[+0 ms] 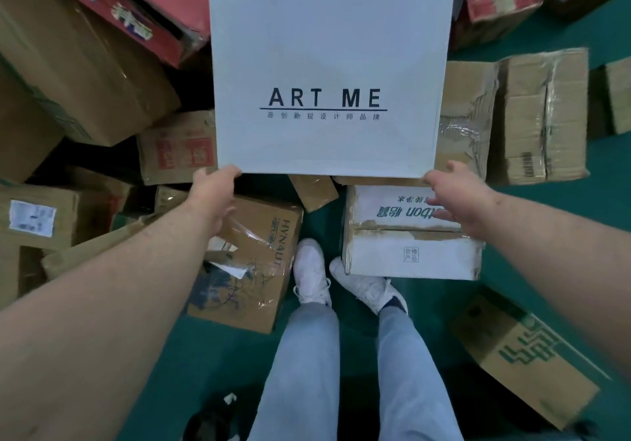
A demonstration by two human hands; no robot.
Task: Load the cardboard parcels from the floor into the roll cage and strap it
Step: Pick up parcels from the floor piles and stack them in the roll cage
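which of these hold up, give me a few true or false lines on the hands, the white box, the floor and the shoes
1. The white box reads ART ME. True.
2. The left hand pinches the box's near left corner. True.
3. The floor is red. False: it is green.
4. The person wears black shoes. False: they are white.
5. The right hand hangs far from the white box. False: it is at the box's near right corner.

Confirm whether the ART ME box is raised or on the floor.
Raised: the box overlaps floor parcels; left hand and right hand touch its near corners.
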